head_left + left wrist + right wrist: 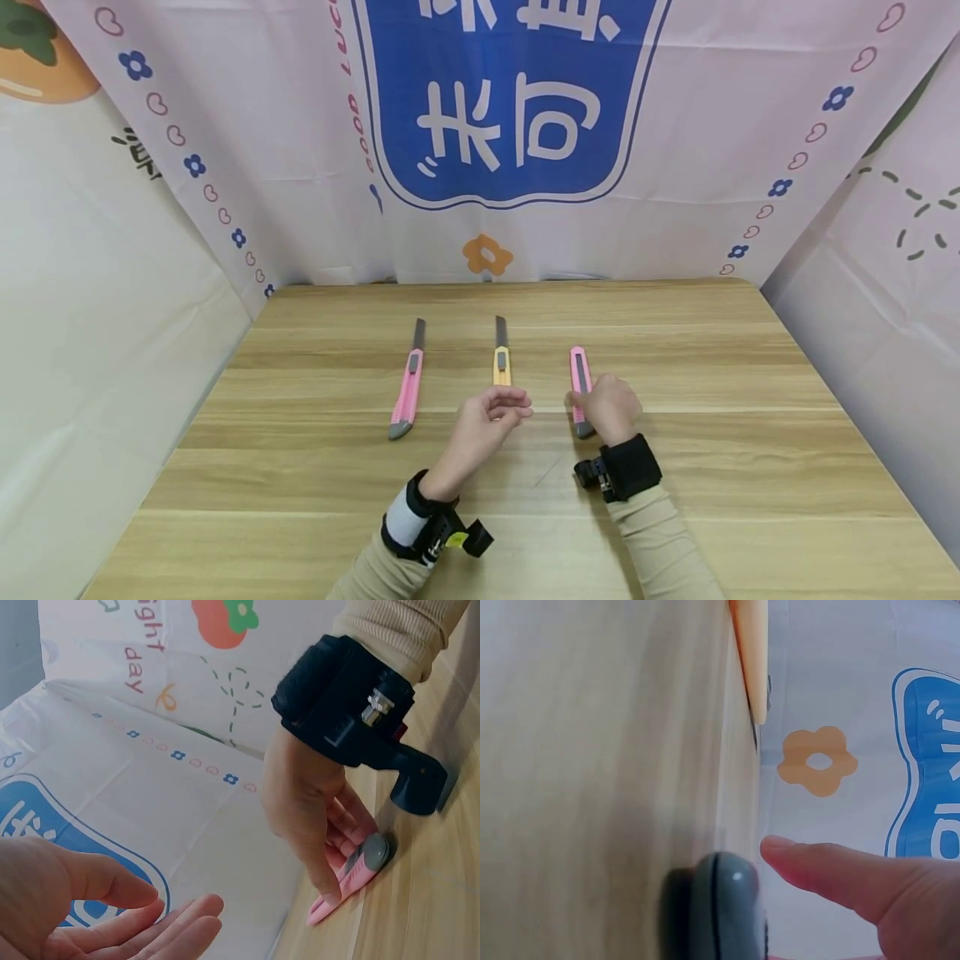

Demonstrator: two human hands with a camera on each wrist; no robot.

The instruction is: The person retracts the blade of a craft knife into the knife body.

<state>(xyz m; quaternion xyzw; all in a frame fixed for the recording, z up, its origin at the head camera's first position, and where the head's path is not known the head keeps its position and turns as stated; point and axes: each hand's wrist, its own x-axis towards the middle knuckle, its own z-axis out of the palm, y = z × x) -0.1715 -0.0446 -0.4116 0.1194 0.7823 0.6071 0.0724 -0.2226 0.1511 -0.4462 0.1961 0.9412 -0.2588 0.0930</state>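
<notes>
Three utility knives lie in a row on the wooden table. At the right, my right hand (615,407) reaches over a pink utility knife (577,365); no blade shows from it. In the left wrist view the thumb and fingers hold this knife (358,874) from both sides, grey end up. My left hand (483,425) hovers by the lower end of the yellow utility knife (502,367), hiding part of it. Its fingers (184,926) are loosely bent with nothing between them and the thumb. Another pink utility knife (409,387) lies at the left, blade out.
The wooden table (225,483) ends at a hanging printed cloth (300,208) behind the knives. More cloth hangs on the left (97,333) and right (885,317) sides. Each wrist carries a black strap with a small camera (476,537).
</notes>
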